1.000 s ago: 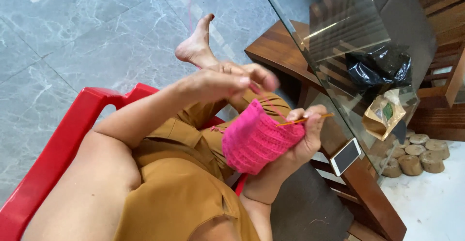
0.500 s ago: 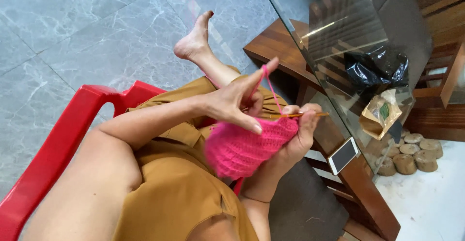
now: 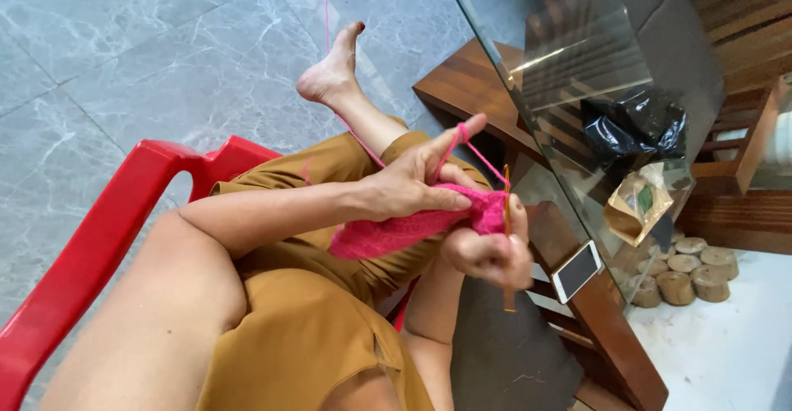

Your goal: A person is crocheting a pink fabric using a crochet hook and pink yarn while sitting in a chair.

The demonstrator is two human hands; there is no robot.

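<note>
My left hand pinches the top edge of a pink crocheted piece that lies across my lap. Its index finger is raised with the pink yarn looped over it. My right hand is closed around a thin orange-brown crochet hook, which stands nearly upright with its tip at the right end of the piece. The two hands are close together, touching the work. A strand of yarn runs from my lap past my bare foot onto the floor.
I sit in a red plastic chair on a grey marble floor. To the right is a glass-topped wooden table with a black bag, a brown packet and a phone. Round wooden pieces lie beyond.
The pink piece has dropped from a bunched hump to lie flatter. My left index finger stays raised with yarn over it. My right hand has turned the hook upright.
</note>
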